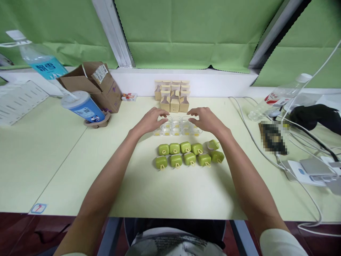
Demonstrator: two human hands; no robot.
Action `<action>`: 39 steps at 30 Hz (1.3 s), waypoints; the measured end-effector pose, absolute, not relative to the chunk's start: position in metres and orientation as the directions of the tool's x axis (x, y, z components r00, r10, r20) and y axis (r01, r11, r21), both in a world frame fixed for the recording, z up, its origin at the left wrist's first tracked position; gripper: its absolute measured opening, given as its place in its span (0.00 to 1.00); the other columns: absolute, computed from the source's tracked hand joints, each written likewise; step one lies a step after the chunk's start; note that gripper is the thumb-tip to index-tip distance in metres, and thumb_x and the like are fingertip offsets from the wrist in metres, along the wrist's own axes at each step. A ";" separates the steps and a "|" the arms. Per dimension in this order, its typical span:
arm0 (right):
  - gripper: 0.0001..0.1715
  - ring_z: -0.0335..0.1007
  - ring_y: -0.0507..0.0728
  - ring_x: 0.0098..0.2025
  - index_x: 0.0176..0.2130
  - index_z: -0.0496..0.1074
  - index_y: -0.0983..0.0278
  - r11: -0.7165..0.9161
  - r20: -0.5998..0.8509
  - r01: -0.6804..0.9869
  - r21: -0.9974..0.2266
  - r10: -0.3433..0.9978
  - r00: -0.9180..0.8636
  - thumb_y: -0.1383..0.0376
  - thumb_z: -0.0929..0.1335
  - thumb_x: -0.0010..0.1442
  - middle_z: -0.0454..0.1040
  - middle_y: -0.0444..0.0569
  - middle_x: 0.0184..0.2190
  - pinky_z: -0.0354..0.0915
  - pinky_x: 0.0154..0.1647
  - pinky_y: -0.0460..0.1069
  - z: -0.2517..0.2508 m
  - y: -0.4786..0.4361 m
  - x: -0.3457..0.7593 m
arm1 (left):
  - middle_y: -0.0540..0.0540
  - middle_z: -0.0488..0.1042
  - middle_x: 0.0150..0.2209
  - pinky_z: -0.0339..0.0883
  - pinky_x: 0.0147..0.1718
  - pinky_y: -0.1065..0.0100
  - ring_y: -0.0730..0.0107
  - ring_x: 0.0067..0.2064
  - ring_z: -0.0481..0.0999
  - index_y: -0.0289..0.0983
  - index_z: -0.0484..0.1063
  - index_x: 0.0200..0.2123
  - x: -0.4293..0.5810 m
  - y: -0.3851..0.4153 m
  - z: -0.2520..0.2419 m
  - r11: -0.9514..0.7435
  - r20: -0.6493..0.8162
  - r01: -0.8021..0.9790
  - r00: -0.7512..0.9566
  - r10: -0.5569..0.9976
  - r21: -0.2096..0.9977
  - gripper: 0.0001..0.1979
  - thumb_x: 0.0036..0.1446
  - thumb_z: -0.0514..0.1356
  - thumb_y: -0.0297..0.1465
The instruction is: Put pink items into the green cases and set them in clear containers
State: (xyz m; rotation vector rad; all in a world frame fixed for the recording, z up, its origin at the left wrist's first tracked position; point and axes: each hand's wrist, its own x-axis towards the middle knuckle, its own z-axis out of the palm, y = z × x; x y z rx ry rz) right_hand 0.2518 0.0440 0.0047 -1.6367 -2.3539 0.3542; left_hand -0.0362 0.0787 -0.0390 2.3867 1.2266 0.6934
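The fingers (162, 114) of the left hand (151, 121) are seen spread and curved, resting on the ten o'clock edge of a cluster of small clear containers (177, 127); nothing is clamped. The fingers (194, 115) of the right hand (206, 121) are likewise held apart and arched over the two o'clock edge of the same cluster, with no container closed upon. Whether the fingertips press the plastic or only hover just above it cannot be told.

The clear containers are set in two short rows on the pale counter (170, 192), between the two hands. At twelve o'clock from them, close by, a block of small tan cartons (173, 96) is stacked against the white sill. At six o'clock, near the containers, green lids (188, 153) with yellow loops are laid in two rows; one at the right end of the back row is tilted.

Farther out, at ten o'clock, a blue cup (84, 106) is found tilted beside an open cardboard box (93, 83), and a water bottle (39, 62) lies beyond. At three o'clock, white cables (255, 138) and another bottle (279, 96) are spread.
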 end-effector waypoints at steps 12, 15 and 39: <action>0.33 0.73 0.70 0.59 0.64 0.80 0.64 0.456 0.005 0.887 -0.072 0.889 -0.457 0.79 0.63 0.66 0.85 0.58 0.52 0.68 0.57 0.58 -0.028 0.059 0.217 | 0.43 0.84 0.41 0.63 0.63 0.41 0.41 0.58 0.73 0.45 0.84 0.52 0.000 0.087 -0.053 -0.573 0.184 0.700 0.553 0.812 0.427 0.19 0.59 0.67 0.25; 0.30 0.72 0.71 0.61 0.60 0.82 0.67 0.455 0.011 0.889 -0.055 0.890 -0.456 0.79 0.63 0.67 0.85 0.60 0.52 0.68 0.58 0.59 -0.029 0.059 0.215 | 0.40 0.85 0.42 0.64 0.62 0.41 0.41 0.58 0.73 0.43 0.86 0.50 0.001 0.085 -0.053 -0.579 0.182 0.713 0.557 0.811 0.395 0.18 0.60 0.64 0.23; 0.29 0.77 0.64 0.51 0.60 0.80 0.64 0.442 0.144 0.870 -0.219 0.896 -0.419 0.79 0.68 0.63 0.84 0.55 0.51 0.69 0.49 0.54 -0.012 0.064 0.257 | 0.42 0.85 0.51 0.69 0.59 0.51 0.48 0.58 0.76 0.39 0.79 0.57 -0.028 0.085 -0.028 -0.581 0.177 0.760 0.554 0.813 0.292 0.19 0.64 0.62 0.27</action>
